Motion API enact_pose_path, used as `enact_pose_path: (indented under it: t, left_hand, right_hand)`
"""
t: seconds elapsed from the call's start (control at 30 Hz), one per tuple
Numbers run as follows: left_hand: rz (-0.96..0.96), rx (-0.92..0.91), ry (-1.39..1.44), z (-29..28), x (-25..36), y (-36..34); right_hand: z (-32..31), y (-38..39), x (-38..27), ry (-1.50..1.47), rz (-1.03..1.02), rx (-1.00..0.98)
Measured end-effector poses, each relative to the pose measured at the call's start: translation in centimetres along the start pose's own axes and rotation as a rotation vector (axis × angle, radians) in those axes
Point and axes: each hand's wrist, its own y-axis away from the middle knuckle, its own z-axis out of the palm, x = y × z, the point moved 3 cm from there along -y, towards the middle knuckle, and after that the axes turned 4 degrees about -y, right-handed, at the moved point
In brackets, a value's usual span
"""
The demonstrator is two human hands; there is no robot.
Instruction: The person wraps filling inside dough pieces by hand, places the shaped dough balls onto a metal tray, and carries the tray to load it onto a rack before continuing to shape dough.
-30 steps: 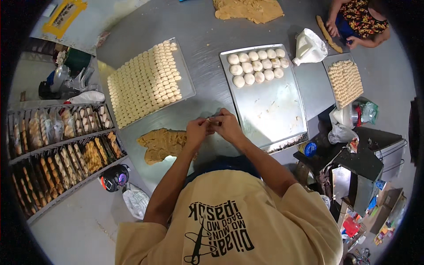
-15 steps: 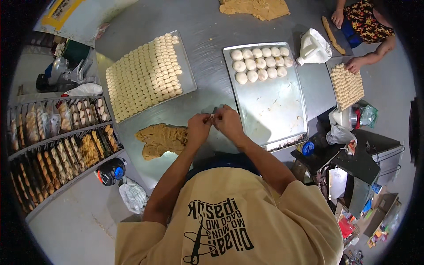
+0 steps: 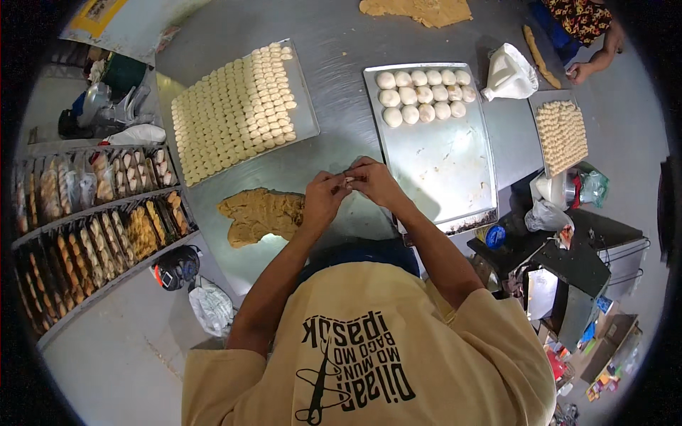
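Above the steel table my left hand (image 3: 323,199) and my right hand (image 3: 376,183) meet, fingertips closed together. Between them is a small pale piece of dough (image 3: 349,181), mostly covered by the fingers. A slab of brown filling or dough (image 3: 261,215) lies beside my left wrist. To the right of my hands, a metal tray (image 3: 442,165) carries rows of round white dough balls (image 3: 426,94) at its far end. Farther left, another tray (image 3: 305,96) is packed with small pale dough pieces (image 3: 224,117).
A rack (image 3: 103,202) of baked goods stands at left. A white cloth bag (image 3: 510,74) sits past the right tray, near a smaller tray of dough pieces (image 3: 563,135) and a dough roll (image 3: 540,60). A co-worker's hand (image 3: 580,72) is at far right. More brown dough (image 3: 419,11) lies at the back.
The co-worker's hand has lifted off the small tray and drawn back. My hands stay together, fingers shifted slightly around the dough. The view has moved a little.
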Motion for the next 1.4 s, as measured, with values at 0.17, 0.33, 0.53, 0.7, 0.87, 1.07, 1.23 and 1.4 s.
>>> enact_pose_path:
  t: [0.17,0.33,0.53,0.7,0.87,1.07,1.23,1.4]
  left_hand:
    - [0.038,0.033,-0.133,0.4,1.2,1.1]
    - [0.026,0.023,-0.110,-0.6,1.8,-0.1]
    - [0.045,-0.092,-0.034,-1.4,0.7,-1.7]
    - [0.112,-0.010,-0.083,-0.4,1.0,0.8]
    - [0.208,0.090,-0.089,0.0,0.7,3.0]
    - [0.151,0.096,-0.073,0.0,0.1,2.6]
    - [0.185,0.106,-0.122,0.0,0.4,2.3]
    - [0.201,0.115,-0.345,0.7,0.9,5.3]
  right_hand:
    - [0.2,-0.6,0.0,0.030,-0.002,-0.053]
    - [0.7,0.1,-1.8,-0.107,0.186,-0.008]
    - [1.0,2.7,-3.5,0.032,-0.256,0.089]
    - [2.1,3.5,-1.6,0.070,-0.081,0.130]
    - [0.7,3.4,-1.6,-0.200,0.137,0.156]
    - [1.1,4.4,-0.6,-0.005,0.073,0.131]
    - [1.9,2.9,-2.6,0.118,-0.114,0.130]
    - [3.0,4.8,-3.8,0.332,-0.292,0.160]
